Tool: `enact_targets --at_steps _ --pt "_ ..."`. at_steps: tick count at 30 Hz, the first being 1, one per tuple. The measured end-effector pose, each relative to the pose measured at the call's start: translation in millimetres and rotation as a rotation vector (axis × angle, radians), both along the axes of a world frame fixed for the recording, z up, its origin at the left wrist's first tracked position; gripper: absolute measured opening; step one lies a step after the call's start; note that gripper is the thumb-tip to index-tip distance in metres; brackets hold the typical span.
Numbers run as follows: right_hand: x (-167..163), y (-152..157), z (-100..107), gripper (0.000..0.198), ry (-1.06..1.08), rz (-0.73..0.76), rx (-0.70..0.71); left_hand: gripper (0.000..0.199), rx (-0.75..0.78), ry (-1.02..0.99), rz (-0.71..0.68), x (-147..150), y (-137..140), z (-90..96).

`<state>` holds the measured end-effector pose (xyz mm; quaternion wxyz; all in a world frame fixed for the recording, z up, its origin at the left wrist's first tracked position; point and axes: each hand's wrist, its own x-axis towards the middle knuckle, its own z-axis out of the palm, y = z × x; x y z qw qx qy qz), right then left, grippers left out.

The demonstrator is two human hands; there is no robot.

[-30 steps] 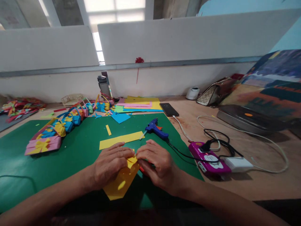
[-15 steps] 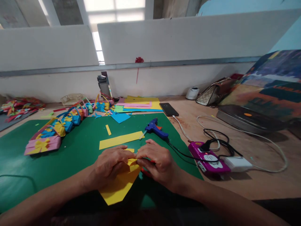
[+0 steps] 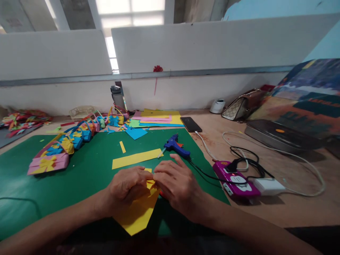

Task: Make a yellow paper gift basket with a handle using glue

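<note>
A sheet of yellow paper (image 3: 138, 214), folded along its upper part, lies under and between both hands on the green mat (image 3: 90, 177). My left hand (image 3: 127, 187) is closed on its left and upper part. At the upper right fold, my right hand (image 3: 176, 186) pinches the paper with bent fingers. Something red, mostly hidden, shows beneath the right hand. Just beyond the hands lie a yellow paper strip (image 3: 136, 158) and a small yellow piece (image 3: 122, 147). A blue glue gun (image 3: 176, 146) rests to their right.
Folded paper baskets (image 3: 49, 163) stand in a row at left. Coloured sheets (image 3: 159, 118) and a phone (image 3: 191, 124) lie at the back. A purple power strip (image 3: 235, 179) with cables sits at right, near a black case (image 3: 281, 134). A bottle (image 3: 117, 97) stands by the wall.
My right hand has turned, its fingers now lying further over the fold. The yellow paper's lower corner has shifted slightly right and down. My left hand stays nearly in place.
</note>
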<state>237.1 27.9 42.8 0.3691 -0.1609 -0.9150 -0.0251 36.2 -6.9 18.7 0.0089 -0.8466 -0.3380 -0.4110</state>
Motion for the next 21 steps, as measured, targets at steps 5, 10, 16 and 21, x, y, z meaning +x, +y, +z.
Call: enact_targets --at_steps 5,10,16,21 --pt "-4.3 3.9 -1.3 0.012 0.133 0.100 -0.354 0.026 0.054 -0.021 -0.074 6.4 -0.9 9.5" --pt "-5.3 8.9 -4.8 0.010 0.182 0.167 -0.387 0.024 0.063 -0.060 -0.090 9.9 -2.4 18.0" --pt "-4.0 8.3 -4.2 0.007 0.185 0.144 -0.144 0.017 0.001 -0.129 -0.071 4.4 -2.6 5.1" --pt "0.3 6.5 -4.5 0.017 0.093 0.118 0.163 0.015 0.007 -0.132 -0.015 3.4 -2.0 -1.9"
